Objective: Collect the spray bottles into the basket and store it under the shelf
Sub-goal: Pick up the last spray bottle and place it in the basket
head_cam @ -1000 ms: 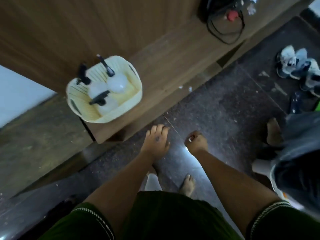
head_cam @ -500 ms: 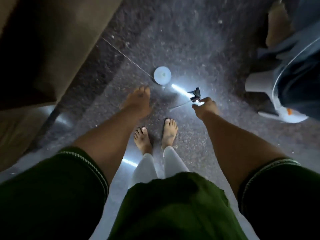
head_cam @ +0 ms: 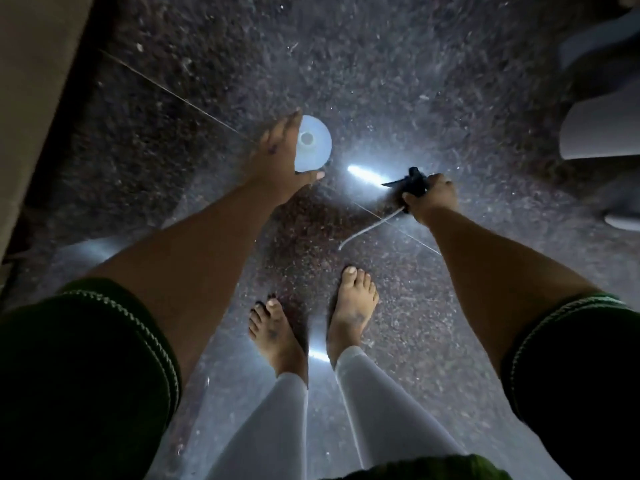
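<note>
A white spray bottle body (head_cam: 313,144) stands upright on the dark speckled floor, seen from above with its neck uncapped. My left hand (head_cam: 278,157) spreads around its left side, fingers straight and thumb below it, touching or nearly touching. My right hand (head_cam: 431,195) grips a black trigger sprayer head (head_cam: 414,183), whose thin white dip tube (head_cam: 367,228) trails down toward the floor. The basket is out of view.
My bare feet (head_cam: 311,323) stand on the floor just behind the bottle. A wooden shelf edge (head_cam: 38,98) runs along the left. Another person's pale trouser leg and foot (head_cam: 599,133) stand at the far right. Bright light reflections streak the floor.
The view dropped from the basket on the shelf to the floor. My left hand has reached forward to the bottle body. My right hand keeps hold of the sprayer head.
</note>
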`<state>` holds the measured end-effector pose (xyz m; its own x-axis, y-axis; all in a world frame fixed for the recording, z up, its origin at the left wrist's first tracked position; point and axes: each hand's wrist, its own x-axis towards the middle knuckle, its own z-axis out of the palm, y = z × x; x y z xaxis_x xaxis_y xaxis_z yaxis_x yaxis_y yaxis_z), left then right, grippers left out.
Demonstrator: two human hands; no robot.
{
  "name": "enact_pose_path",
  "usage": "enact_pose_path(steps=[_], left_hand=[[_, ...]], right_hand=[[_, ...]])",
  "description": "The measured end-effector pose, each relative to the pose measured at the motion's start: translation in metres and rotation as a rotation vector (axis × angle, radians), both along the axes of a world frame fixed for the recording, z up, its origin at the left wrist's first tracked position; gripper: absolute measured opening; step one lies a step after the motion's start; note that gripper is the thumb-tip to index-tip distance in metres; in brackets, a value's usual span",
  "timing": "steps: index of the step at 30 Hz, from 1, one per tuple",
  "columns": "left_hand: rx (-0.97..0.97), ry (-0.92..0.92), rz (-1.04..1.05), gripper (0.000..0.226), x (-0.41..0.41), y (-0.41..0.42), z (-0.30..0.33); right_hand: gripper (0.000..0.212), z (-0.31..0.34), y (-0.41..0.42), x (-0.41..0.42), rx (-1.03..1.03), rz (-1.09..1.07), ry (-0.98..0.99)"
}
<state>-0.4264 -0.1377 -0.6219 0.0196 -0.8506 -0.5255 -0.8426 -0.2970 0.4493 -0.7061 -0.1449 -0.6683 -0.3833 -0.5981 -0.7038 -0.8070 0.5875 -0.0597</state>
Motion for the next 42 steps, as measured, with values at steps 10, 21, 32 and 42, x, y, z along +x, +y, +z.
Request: enact_pose_path(steps=[10,21,32,42], left_hand=[[-0.109,-0.021,0.001,0.052,-0.006,-0.007,-0.007],[0.265,-0.090,0.009,0.050,0.020,0.022,0.138],[0.192,-0.045,0.004,0.050,0.039,0.027,0.241],[0.150,-0.089,-0.051,0.041,0.067,0.035,0.282]], right_hand=[[0.043,0.000,-0.013,0.032,-0.008,-0.111,0.039],[0.030,0.216,-0.066,0.070,-0.575,-0.429,-0.294],[0.036,0.313,-0.049,0.123,-0.636,-0.222,-0.363],[0.032,0.354,-0.041,0.139,-0.683,-0.186,-0.369]])
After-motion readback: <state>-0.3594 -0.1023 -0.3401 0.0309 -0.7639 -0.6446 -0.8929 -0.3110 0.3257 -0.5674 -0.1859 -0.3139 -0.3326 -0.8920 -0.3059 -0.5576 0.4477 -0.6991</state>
